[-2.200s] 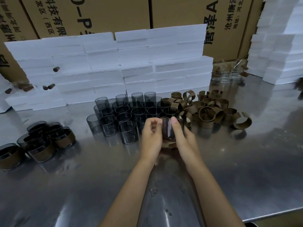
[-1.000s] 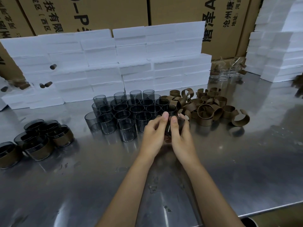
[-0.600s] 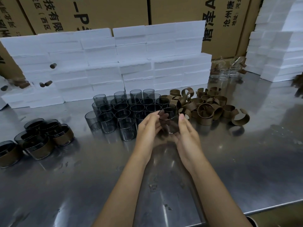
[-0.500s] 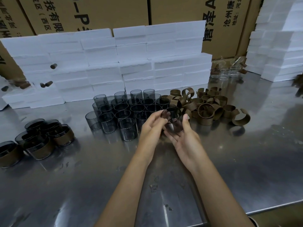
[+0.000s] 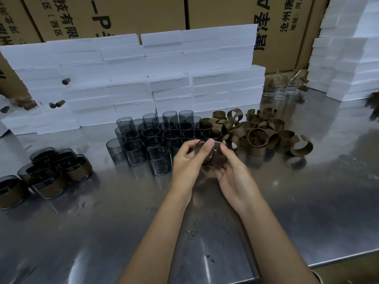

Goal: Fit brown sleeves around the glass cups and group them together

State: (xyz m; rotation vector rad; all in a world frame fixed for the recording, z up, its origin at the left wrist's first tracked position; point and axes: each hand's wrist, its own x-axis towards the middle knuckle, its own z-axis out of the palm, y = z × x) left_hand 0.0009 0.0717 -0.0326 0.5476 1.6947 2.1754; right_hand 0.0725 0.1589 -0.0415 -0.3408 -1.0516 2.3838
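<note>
A smoky glass cup with a brown sleeve [image 5: 212, 155] is held tilted above the steel table, its mouth facing left. My left hand [image 5: 188, 162] grips its rim with thumb and fingers. My right hand [image 5: 233, 177] cradles it from below and the right side. Behind the hands stands a cluster of bare glass cups [image 5: 155, 136]. To their right lies a heap of curled brown sleeves [image 5: 258, 132]. At the far left, several sleeved cups [image 5: 49, 177] stand grouped together.
White foam blocks [image 5: 143, 78] are stacked along the back, with cardboard boxes [image 5: 123, 15] behind them. More foam [image 5: 348, 58] is piled at the right. Clear glasses [image 5: 283, 93] stand at the back right. The table's front edge [image 5: 338, 256] runs across the lower right.
The cup, held upright between both hands earlier, has been tipped onto its side and turned. My right hand has moved under it, my left onto its rim.
</note>
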